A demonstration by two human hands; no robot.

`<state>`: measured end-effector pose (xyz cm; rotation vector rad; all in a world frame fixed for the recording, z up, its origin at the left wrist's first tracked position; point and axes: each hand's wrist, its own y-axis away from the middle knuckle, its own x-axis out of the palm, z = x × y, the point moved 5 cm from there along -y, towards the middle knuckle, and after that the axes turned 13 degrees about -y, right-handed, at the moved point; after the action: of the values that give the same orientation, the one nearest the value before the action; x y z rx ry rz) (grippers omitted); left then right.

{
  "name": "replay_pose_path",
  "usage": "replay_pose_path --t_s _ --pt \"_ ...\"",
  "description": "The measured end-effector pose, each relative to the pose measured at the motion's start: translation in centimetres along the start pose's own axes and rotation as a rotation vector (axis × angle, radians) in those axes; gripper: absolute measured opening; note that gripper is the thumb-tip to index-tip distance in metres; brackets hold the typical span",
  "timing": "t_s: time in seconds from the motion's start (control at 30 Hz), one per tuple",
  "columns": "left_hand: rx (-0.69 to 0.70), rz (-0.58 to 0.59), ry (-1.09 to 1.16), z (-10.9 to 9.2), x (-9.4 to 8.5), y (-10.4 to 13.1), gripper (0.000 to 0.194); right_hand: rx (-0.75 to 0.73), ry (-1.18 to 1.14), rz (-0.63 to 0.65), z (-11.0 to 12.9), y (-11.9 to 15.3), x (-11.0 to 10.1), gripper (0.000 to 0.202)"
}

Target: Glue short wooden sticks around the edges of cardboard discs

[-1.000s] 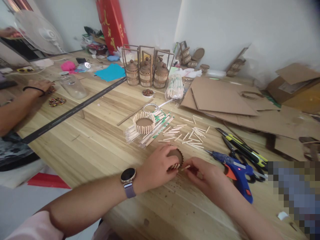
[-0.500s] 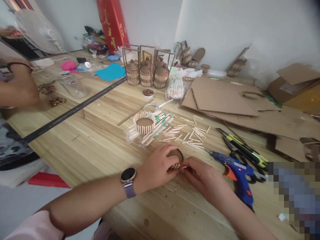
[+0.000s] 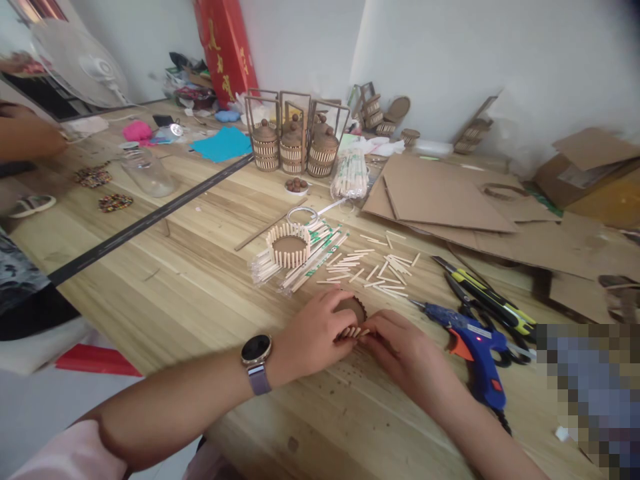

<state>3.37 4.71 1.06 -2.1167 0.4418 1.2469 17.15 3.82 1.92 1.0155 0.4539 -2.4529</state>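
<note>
My left hand (image 3: 325, 327) is closed round a round cardboard base (image 3: 354, 307) with a dark ridged rim, tilted just above or on the table; I cannot tell which. A few short wooden sticks (image 3: 351, 331) stand along its near edge. My right hand (image 3: 395, 343) pinches one more short stick (image 3: 365, 333) at the edge of that base. Beyond my hands, a finished ring of upright sticks round a cardboard disc (image 3: 290, 250) rests on wrapped chopsticks (image 3: 320, 263). Loose cut sticks (image 3: 390, 267) lie scattered to the right of it.
A blue glue gun (image 3: 473, 340) with a lit red light lies right of my right hand, beside scissors (image 3: 465, 300) and a yellow utility knife (image 3: 493, 293). Cardboard sheets (image 3: 450, 193) cover the right back. Small lidded baskets (image 3: 293, 147) stand behind. Another person's arm (image 3: 30, 133) shows at left.
My right hand has barely moved; the stick in it now sits more upright against the base's edge. The other person's arm at the left has shifted up and back.
</note>
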Motion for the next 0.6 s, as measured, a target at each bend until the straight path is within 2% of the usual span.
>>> replay_pose_path --t_s 0.4,0.6 --pt "-0.025 -0.038 0.080 0.11 -0.31 -0.02 0.025 -0.042 0.038 -0.051 -0.08 -0.01 0.02 0.017" --pt "-0.029 -0.022 0.079 0.13 -0.32 -0.03 0.027 -0.047 0.062 -0.050 -0.13 0.02 0.14 0.016"
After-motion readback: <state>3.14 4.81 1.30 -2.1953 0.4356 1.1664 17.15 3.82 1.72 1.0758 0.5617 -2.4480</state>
